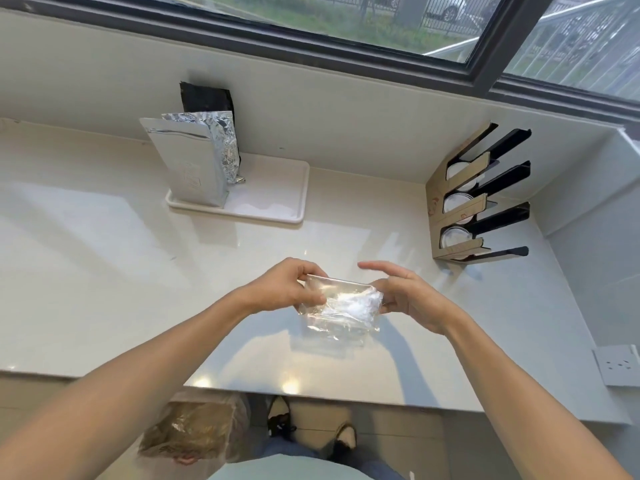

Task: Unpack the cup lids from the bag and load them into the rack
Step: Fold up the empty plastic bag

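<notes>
Both forearms reach in over the desk's (104,258) near edge. Left hand (282,285) and right hand (410,299) each pinch an end of the clear bag (341,308), right index finger extended. Bag's long axis runs left-right above mid-desk; rack (460,206) stands at the far right corner.

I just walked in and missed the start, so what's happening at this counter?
A person is holding a clear plastic bag above the counter, the left hand gripping one end and the right hand pinching the other. Something white shows inside. The rack at the right already has lids in its slots. Foil bags stand on a tray behind.
</notes>
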